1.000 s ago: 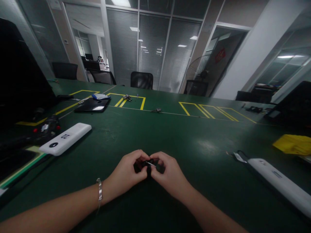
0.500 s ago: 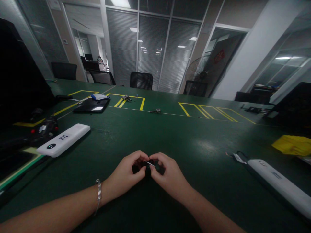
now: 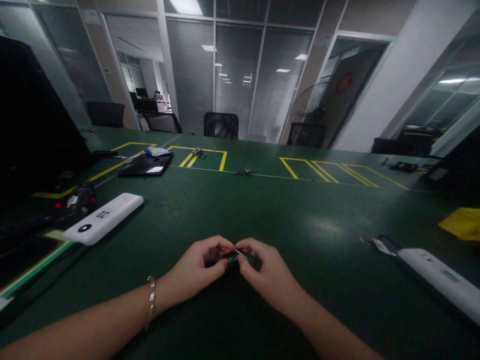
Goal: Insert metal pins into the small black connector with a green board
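Note:
Near the front middle of the green table, my left hand is closed on a small dark object with a green part showing. My right hand meets it at the fingertips, its thumb and index finger pinching the other side of the same object. A thin, light, pin-like strip lies at the right thumb and finger. The object is too small and dark to make out exactly, and fingers hide much of it.
A white power bank lies left, by black gear with red buttons. Another white device with a cable and a yellow item are right. Farther back are a black tablet and small metal parts.
The view has shifted slightly. Between my fingers the dark object has turned a little, and more of its green part shows. Both hands keep their hold.

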Tool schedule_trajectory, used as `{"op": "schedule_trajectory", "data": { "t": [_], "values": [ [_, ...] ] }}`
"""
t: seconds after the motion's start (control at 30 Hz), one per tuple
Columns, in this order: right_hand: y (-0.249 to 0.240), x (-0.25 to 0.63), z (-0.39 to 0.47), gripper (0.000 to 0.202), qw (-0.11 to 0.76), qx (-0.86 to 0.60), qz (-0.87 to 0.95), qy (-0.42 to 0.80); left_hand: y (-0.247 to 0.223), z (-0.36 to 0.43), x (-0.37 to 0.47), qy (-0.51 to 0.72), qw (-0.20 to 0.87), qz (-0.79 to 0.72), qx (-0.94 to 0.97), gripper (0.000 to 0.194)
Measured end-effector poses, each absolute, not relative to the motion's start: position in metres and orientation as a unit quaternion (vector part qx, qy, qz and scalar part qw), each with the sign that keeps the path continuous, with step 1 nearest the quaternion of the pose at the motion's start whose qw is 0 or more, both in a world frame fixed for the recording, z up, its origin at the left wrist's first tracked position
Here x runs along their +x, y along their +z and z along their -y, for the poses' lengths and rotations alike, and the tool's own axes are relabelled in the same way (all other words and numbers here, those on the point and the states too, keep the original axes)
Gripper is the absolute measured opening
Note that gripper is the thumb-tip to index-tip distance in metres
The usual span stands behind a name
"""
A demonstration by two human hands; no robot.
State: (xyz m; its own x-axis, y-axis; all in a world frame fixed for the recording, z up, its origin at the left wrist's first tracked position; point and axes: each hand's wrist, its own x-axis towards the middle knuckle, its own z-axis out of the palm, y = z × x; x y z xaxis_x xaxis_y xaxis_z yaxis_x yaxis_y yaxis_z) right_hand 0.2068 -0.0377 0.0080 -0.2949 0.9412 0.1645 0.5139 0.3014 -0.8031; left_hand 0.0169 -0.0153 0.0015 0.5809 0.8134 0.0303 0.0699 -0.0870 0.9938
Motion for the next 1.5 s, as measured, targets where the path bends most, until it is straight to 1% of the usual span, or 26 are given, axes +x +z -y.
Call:
{"op": "schedule_trajectory", "data": {
  "t": [0.33,1.1,1.5],
  "values": [
    [0.0085,0.2077,0.0382,0.014,0.323,-0.499,0.737,0.321,0.0068,0.0153,0.0176,0.306,0.588,-0.341,0.667,0.022],
    [0.0062,0.2062,0.0378,0.016,0.323,-0.501,0.745,0.3,-0.0004,0.0153,0.0169,0.309,0.555,-0.346,0.691,0.021],
    [0.0064,0.2073,0.0377,0.015,0.323,-0.498,0.744,0.306,0.0059,0.0166,0.0177,0.302,0.552,-0.355,0.691,0.02]
  ]
}}
